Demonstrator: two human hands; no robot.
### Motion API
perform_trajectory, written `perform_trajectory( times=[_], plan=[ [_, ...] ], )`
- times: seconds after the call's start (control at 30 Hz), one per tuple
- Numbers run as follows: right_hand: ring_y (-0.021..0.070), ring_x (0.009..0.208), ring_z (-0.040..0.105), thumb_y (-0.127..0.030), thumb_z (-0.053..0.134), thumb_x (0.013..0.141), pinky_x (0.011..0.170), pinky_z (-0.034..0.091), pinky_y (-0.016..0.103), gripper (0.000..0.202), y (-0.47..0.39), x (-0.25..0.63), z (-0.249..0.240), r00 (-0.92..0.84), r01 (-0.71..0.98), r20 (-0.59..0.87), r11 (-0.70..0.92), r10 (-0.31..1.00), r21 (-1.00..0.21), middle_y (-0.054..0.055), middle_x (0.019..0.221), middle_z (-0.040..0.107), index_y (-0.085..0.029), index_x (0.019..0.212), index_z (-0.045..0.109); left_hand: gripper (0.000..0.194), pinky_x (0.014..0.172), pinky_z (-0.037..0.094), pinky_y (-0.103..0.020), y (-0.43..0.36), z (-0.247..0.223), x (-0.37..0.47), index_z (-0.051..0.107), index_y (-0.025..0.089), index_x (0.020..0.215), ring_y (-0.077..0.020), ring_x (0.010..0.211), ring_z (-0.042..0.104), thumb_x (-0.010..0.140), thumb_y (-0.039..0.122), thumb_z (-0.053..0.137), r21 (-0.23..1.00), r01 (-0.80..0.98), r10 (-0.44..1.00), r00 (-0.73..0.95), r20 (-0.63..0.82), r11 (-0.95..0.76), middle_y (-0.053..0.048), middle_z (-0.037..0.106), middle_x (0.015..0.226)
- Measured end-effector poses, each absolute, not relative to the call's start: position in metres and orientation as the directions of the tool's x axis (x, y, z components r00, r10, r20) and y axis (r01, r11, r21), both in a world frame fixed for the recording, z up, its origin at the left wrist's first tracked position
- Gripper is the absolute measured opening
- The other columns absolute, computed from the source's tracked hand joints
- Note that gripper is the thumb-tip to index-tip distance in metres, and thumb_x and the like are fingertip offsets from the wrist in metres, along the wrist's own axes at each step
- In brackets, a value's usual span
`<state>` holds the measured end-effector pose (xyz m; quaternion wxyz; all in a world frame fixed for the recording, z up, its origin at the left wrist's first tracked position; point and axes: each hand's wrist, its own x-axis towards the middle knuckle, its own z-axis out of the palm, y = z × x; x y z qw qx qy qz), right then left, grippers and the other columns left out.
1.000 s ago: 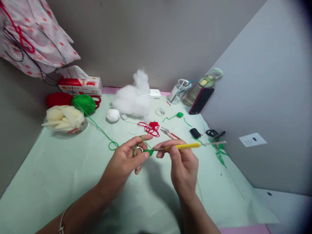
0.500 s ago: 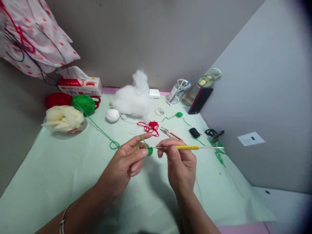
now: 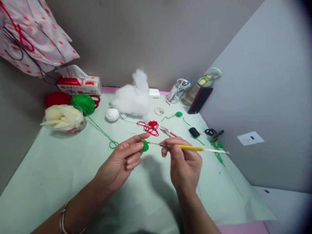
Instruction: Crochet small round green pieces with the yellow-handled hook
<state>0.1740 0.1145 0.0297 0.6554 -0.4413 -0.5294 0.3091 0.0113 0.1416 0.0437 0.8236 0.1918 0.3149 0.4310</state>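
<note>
A pale green tabletop (image 3: 60,162) spread beneath the work. Above it, the right hand (image 3: 184,162) was closed in a pen-like hold, and the left hand (image 3: 119,164) pinched thumb against fingers. Behind, a tissue box (image 3: 79,85) bore red-and-white printing too blurred to read, as did a tub (image 3: 81,126). The right hand gripped a yellow-handled hook (image 3: 192,148); its tip lay at the upper edge of the green crochet piece (image 3: 145,147), which the left fingertips held. A single stitch appeared in progress; the next move seemingly called for catching the green yarn (image 3: 98,128) under even tension.
</note>
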Motion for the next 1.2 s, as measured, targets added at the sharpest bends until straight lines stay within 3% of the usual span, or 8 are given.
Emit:
perform_trajectory(
  times=[0.2,0.43,0.6,0.73,0.83,1.0,1.1,1.2],
  plan=[
    [0.0148,0.071,0.066,-0.032,0.068,0.099,0.062,0.055,0.029,0.016,0.119,0.174,0.031,0.156,-0.056,0.271,0.283,0.95,-0.957,0.005,0.09,0.078,-0.024,0.097,0.08,0.032,0.046,0.033,-0.019,0.136,0.039,0.014,0.081,0.028,0.114,-0.0013,0.049,0.042,0.083,0.029,0.086,0.814,-0.413,0.892,0.371,-0.259,0.408,0.002,0.063,0.091],
    [0.0123,0.066,0.066,-0.032,0.059,0.105,0.065,0.057,0.028,0.02,0.12,0.177,0.033,0.148,-0.219,0.225,0.253,0.963,-0.942,0.003,0.086,0.079,-0.021,0.095,0.072,0.03,0.048,0.033,-0.022,0.136,0.036,0.008,0.08,0.031,0.116,-0.002,0.049,0.043,0.086,0.032,0.083,0.869,-0.343,0.905,0.36,-0.229,0.356,0.004,0.06,0.088],
    [0.0126,0.071,0.07,-0.019,0.051,0.106,0.069,0.06,0.028,0.021,0.112,0.174,0.034,0.133,0.18,0.456,0.431,0.88,-0.884,0.002,0.093,0.078,-0.023,0.103,0.071,0.03,0.051,0.037,-0.019,0.135,0.038,0.009,0.079,0.031,0.117,-0.0032,0.053,0.044,0.088,0.025,0.079,0.925,-0.246,0.934,0.287,-0.215,0.289,0.005,0.057,0.083],
    [0.0183,0.086,0.073,-0.007,0.055,0.1,0.074,0.061,0.031,0.028,0.106,0.169,0.027,-0.087,0.583,0.704,0.609,0.705,-0.537,0.006,0.099,0.077,-0.023,0.117,0.071,0.038,0.051,0.038,-0.016,0.13,0.039,0.015,0.078,0.027,0.119,-0.0036,0.054,0.044,0.082,0.022,0.085,0.93,-0.247,0.955,0.187,-0.231,0.274,0.006,0.056,0.076],
    [0.0204,0.091,0.073,-0.008,0.06,0.098,0.072,0.061,0.032,0.031,0.105,0.167,0.023,-0.128,0.706,0.776,0.606,0.618,-0.366,0.008,0.104,0.076,-0.026,0.119,0.074,0.047,0.044,0.031,-0.015,0.13,0.04,0.017,0.074,0.023,0.126,-0.0035,0.046,0.035,0.082,0.029,0.087,0.812,-0.395,0.889,0.343,-0.303,0.43,0.01,0.047,0.061],
    [0.0154,0.071,0.068,-0.015,0.053,0.104,0.065,0.059,0.031,0.025,0.11,0.172,0.029,0.212,0.216,0.563,0.524,0.799,-0.824,0.005,0.093,0.076,-0.025,0.107,0.075,0.036,0.039,0.02,-0.013,0.139,0.045,0.011,0.078,0.016,0.117,-0.0004,0.044,0.017,0.082,0.023,0.085,0.612,-0.542,0.811,0.472,-0.346,0.576,0.011,0.041,0.059],
    [0.0154,0.071,0.067,-0.023,0.057,0.104,0.061,0.056,0.029,0.019,0.116,0.174,0.031,0.204,-0.021,0.413,0.426,0.887,-0.905,0.005,0.091,0.076,-0.024,0.1,0.076,0.042,0.039,0.021,-0.014,0.139,0.046,0.011,0.076,0.022,0.122,0.0023,0.042,0.025,0.081,0.022,0.087,0.665,-0.519,0.832,0.452,-0.321,0.538,0.008,0.054,0.072],
    [0.0152,0.075,0.068,-0.022,0.06,0.103,0.064,0.056,0.029,0.018,0.116,0.171,0.03,0.155,0.066,0.423,0.418,0.893,-0.906,0.004,0.093,0.078,-0.025,0.102,0.078,0.048,0.04,0.026,-0.014,0.135,0.043,0.014,0.075,0.027,0.126,0.0023,0.042,0.037,0.08,0.027,0.089,0.756,-0.462,0.872,0.39,-0.296,0.463,0.005,0.06,0.083]
  ],
)
